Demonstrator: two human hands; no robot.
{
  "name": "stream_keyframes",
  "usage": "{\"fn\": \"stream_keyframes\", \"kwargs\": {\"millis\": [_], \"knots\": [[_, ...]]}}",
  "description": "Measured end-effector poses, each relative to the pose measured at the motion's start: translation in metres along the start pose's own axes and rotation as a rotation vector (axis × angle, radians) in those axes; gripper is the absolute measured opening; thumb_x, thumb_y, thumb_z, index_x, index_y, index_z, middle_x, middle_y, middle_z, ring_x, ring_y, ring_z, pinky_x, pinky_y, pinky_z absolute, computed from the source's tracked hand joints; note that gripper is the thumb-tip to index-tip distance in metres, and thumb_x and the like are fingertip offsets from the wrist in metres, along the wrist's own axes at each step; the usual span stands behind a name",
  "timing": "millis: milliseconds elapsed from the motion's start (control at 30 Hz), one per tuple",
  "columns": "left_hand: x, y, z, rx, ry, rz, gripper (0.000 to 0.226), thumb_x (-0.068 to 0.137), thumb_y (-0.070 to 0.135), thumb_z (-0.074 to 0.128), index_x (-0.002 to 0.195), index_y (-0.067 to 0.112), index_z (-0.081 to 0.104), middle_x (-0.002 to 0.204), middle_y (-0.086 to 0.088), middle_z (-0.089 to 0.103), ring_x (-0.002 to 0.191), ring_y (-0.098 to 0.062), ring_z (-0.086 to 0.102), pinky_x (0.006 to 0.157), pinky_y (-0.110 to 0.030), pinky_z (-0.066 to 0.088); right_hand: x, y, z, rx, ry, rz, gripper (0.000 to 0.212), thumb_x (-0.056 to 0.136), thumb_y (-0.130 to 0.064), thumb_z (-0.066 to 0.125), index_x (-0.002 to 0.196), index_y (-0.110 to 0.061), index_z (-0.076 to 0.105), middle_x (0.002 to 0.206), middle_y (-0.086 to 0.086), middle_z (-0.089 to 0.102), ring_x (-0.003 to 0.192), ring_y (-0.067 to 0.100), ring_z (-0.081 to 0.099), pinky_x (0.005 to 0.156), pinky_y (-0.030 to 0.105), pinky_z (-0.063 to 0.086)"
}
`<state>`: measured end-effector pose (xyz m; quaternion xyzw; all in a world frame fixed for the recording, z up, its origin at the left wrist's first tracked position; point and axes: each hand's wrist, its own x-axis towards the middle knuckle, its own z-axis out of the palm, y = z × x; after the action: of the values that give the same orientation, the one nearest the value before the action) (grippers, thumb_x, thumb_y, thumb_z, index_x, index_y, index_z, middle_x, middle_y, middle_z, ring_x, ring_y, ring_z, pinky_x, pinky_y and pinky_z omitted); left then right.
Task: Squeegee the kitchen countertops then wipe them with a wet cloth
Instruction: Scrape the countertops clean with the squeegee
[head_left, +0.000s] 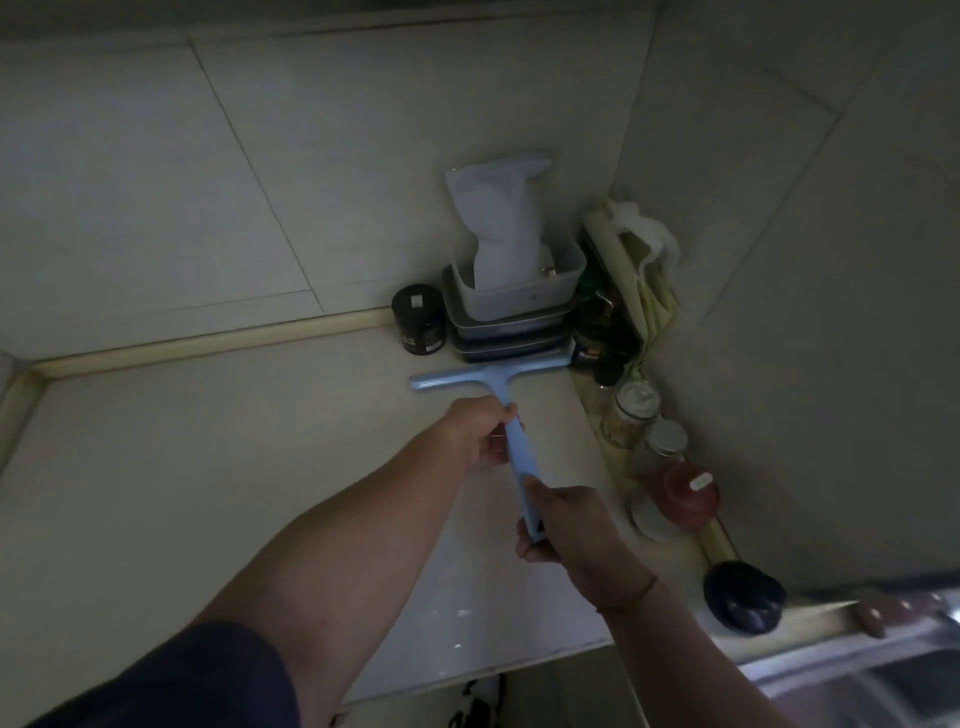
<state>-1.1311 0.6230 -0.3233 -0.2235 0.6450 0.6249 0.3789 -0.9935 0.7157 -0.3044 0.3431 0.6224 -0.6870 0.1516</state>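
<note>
A light blue squeegee (511, 410) lies on the pale countertop (208, 467), its blade (488, 373) down near the back right corner, just in front of the stacked containers. My left hand (480, 434) grips the handle close to the blade. My right hand (563, 525) grips the handle's lower end. Both arms reach forward over the counter. No cloth is in view.
Stacked lidded containers (509, 327) hold a white bag (501, 218) at the back corner, beside a black jar (418, 322). Glass jars (634, 410), a red-brown lidded jar (685, 493) and a dark round object (743, 597) line the right wall. A metal sink (883, 670) sits at lower right.
</note>
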Motion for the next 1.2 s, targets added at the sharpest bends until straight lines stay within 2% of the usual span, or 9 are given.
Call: {"fn": "stream_keyframes", "kwargs": {"millis": [367,500,600,700,800,867,967,1133,1200], "knots": [[-0.034,-0.045,0.013,0.072,-0.006,-0.093,0.022,0.098,0.013,0.051,0.078,0.005,0.058,0.078,-0.01,0.063,0.068,-0.022,0.061,0.061,-0.034,0.049,-0.042,0.051,-0.017,-0.095,-0.002,-0.007,0.057,0.097,-0.032,0.055,0.059,0.008,0.064,0.055,0.024,0.062,0.044,0.028,0.061,0.05,0.031,0.053],[-0.062,-0.082,0.022,0.065,-0.01,-0.098,0.021,0.098,0.011,0.05,0.078,0.006,0.057,0.076,-0.008,0.062,0.066,-0.021,0.06,0.059,-0.034,0.049,-0.076,0.079,-0.03,-0.215,0.004,-0.005,0.061,0.096,-0.037,0.053,0.05,0.001,0.064,0.055,0.023,0.064,0.045,0.029,0.062,0.052,0.035,0.056],[-0.085,-0.113,0.028,0.064,-0.014,-0.109,0.018,0.097,0.01,0.05,0.08,0.007,0.057,0.076,-0.008,0.063,0.066,-0.021,0.061,0.058,-0.035,0.049,-0.106,0.102,-0.039,-0.25,0.01,-0.02,0.056,0.096,-0.036,0.054,0.057,0.002,0.063,0.053,0.022,0.063,0.045,0.03,0.063,0.057,0.043,0.056],[-0.106,-0.146,0.034,0.082,-0.011,-0.097,0.015,0.096,0.009,0.051,0.083,0.005,0.059,0.078,-0.01,0.065,0.067,-0.023,0.063,0.057,-0.035,0.05,-0.134,0.129,-0.051,-0.267,0.049,-0.004,0.055,0.094,-0.037,0.058,0.054,0.001,0.063,0.05,0.018,0.062,0.043,0.03,0.063,0.05,0.037,0.054],[-0.127,-0.18,0.038,0.087,-0.012,-0.101,0.012,0.095,0.01,0.053,0.087,0.006,0.06,0.079,-0.01,0.066,0.07,-0.023,0.064,0.063,-0.036,0.053,-0.16,0.163,-0.06,-0.386,0.1,-0.035,0.055,0.088,-0.046,0.063,0.05,-0.005,0.061,0.058,0.016,0.068,0.056,0.028,0.07,0.059,0.042,0.058],[-0.139,-0.2,0.042,0.099,-0.019,-0.112,0.008,0.094,0.01,0.054,0.091,0.006,0.06,0.079,-0.009,0.068,0.071,-0.022,0.065,0.068,-0.037,0.053,-0.175,0.181,-0.065,-0.447,0.156,-0.046,0.055,0.087,-0.046,0.065,0.046,-0.009,0.059,0.062,0.014,0.07,0.06,0.021,0.07,0.064,0.039,0.058],[-0.148,-0.217,0.047,0.112,0.002,-0.08,0.01,0.093,0.012,0.058,0.097,0.005,0.063,0.082,-0.009,0.071,0.073,-0.022,0.068,0.068,-0.037,0.055,-0.193,0.191,-0.07,-0.418,0.123,-0.018,0.057,0.088,-0.041,0.066,0.04,-0.012,0.059,0.048,0.007,0.062,0.048,0.017,0.063,0.055,0.034,0.053],[-0.164,-0.22,0.057,-0.061,-0.037,-0.015,0.012,0.092,0.019,0.062,0.091,0.007,0.064,0.08,-0.008,0.07,0.068,-0.018,0.067,0.058,-0.031,0.055,-0.205,0.175,-0.078,-0.449,0.15,-0.118,0.04,0.09,-0.037,0.064,0.058,-0.013,0.07,0.047,-0.001,0.062,0.05,0.01,0.063,0.046,0.016,0.046],[-0.174,-0.22,0.058,-0.171,-0.096,-0.014,0.025,0.095,0.031,0.057,0.082,0.01,0.063,0.076,-0.009,0.067,0.062,-0.018,0.064,0.056,-0.028,0.055,-0.206,0.165,-0.071,-0.485,0.149,-0.171,0.032,0.089,-0.033,0.065,0.061,-0.017,0.069,0.048,-0.003,0.059,0.051,0.009,0.06,0.043,0.01,0.04]]}}
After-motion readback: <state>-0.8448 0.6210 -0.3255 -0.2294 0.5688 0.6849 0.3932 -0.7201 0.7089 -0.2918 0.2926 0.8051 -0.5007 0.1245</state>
